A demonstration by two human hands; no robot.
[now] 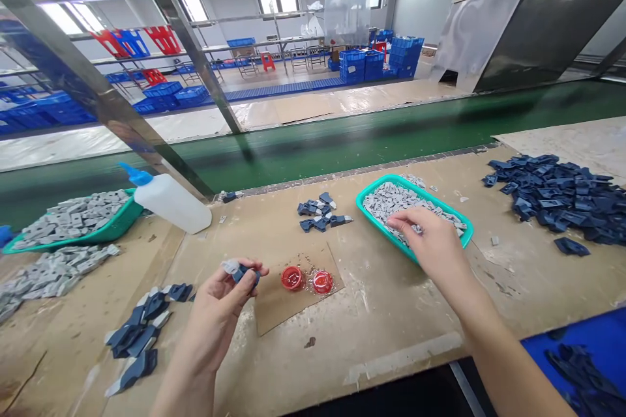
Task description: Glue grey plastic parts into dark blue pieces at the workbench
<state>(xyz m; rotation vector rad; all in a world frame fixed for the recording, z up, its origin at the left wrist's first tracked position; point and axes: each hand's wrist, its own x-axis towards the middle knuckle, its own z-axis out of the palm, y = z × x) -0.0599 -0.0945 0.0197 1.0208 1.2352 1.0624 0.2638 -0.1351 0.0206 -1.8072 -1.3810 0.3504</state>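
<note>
My left hand [225, 303] is closed on a dark blue plastic part [248, 277] with a light grey tip, held above the board. To its right, two small red cups [292, 278] of shiny liquid stand on a cardboard square [274, 309]. My right hand [428, 234] reaches over a green basket [364, 194] full of small grey pieces [391, 199]. Its thumb and fingers are pinched together at the pieces; what lies between the fingertips is too small to make out. Blue parts with grey tips lie in one group [139, 329] at left and another [320, 214] behind the cups.
A white squeeze bottle [173, 202] with a blue nozzle leans by a metal post. Another green basket [117, 228] of grey pieces is at left. A heap of dark blue parts [562, 199] lies at right. Behind the bench runs a green conveyor belt [313, 150].
</note>
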